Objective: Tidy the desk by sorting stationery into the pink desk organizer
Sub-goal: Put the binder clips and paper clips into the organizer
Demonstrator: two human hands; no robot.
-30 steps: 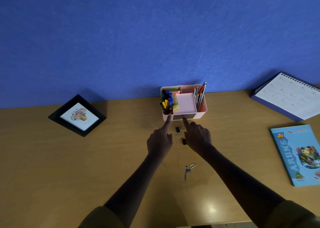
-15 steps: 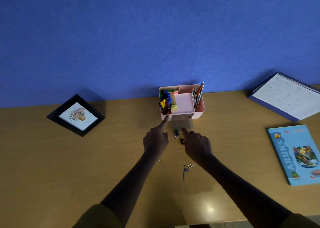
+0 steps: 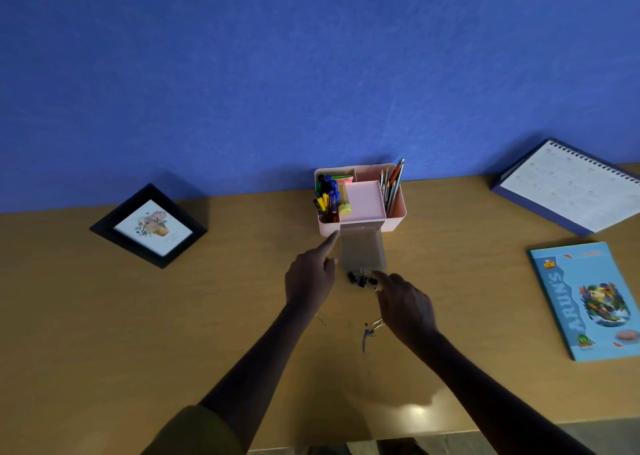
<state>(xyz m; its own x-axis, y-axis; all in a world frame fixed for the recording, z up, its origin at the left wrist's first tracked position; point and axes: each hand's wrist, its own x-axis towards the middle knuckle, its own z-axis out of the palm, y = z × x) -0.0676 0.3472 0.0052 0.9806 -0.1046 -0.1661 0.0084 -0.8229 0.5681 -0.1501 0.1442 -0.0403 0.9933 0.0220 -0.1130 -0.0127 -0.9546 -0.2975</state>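
Nearest, paper clips [image 3: 375,323] lie on the desk [image 3: 104,333]. Right hand [image 3: 403,304], fingers loosely spread, touches black binder clips [image 3: 360,278]. Left hand [image 3: 311,274] points one finger against the pink desk organizer [image 3: 394,212], its clear drawer [image 3: 363,248] pulled out, by the far wall.

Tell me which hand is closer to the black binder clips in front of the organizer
The right hand. Its fingertips sit right beside the binder clips, on their right. The left hand is a bit farther to their left, with its index finger stretched up to the organizer's front.
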